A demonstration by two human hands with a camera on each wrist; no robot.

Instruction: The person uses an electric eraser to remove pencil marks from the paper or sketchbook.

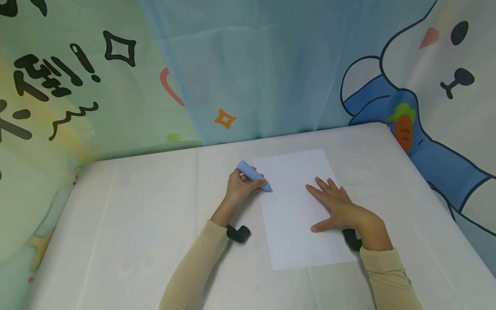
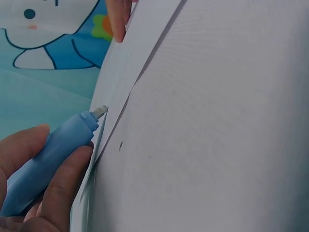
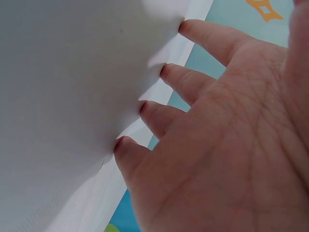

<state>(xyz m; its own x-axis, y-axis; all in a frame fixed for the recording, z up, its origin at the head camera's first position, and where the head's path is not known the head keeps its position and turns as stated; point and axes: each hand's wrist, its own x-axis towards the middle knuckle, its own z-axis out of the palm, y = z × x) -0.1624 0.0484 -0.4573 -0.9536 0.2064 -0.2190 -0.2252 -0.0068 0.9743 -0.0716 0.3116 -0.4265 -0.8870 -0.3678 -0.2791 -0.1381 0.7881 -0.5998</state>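
Note:
A white sheet of paper (image 1: 288,241) lies on the white-covered table. My left hand (image 1: 241,185) pinches a thick light-blue pen-shaped tool (image 1: 251,171) between thumb and fingers. Its narrow grey tip (image 2: 100,112) is at the sheet's left edge; whether it touches the paper I cannot tell. With fingers spread, my right hand (image 1: 337,206) rests on the right part of the sheet, its fingertips (image 3: 126,145) on the paper in the right wrist view. What kind of tool the blue one is, the views do not settle.
A white cloth (image 1: 147,224) covers the table. Behind it hangs a printed curtain (image 1: 255,77) in green and blue, with a cartoon figure at the right. Black wrist devices (image 1: 238,234) sit at both sleeve cuffs. A small dark mark (image 2: 120,145) shows near the paper's edge.

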